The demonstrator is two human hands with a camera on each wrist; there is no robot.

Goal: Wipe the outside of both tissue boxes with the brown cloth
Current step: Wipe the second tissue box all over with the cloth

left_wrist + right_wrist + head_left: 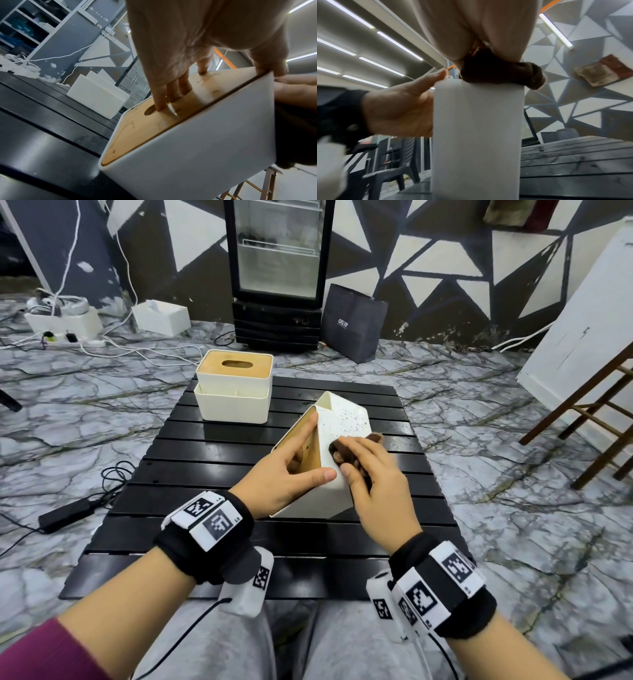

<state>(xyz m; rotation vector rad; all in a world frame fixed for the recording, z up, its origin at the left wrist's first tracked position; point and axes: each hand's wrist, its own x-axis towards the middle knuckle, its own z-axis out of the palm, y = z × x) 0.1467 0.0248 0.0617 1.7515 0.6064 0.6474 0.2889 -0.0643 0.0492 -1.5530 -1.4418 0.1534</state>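
Note:
A white tissue box [342, 419] with a bamboo lid [154, 121] stands tipped on edge in the middle of the black slatted table [205, 453]. My left hand [291, 470] grips it, several fingers [171, 93] hooked into the lid's slot, thumb on the upper edge. My right hand [373, 477] holds the bunched brown cloth [346, 450] and presses it on the box's speckled upper face; the cloth [503, 73] sits on the box's top edge [477, 121]. A second white tissue box [234, 388] with a bamboo lid stands upright at the table's far left.
A black glass-door fridge [279, 272] and a dark paper bag [352, 323] stand behind the table. White boxes and cables [65, 320] lie on the marble floor at left, a power adapter [65, 515] near the table's left edge. A wooden chair [596, 422] stands at right.

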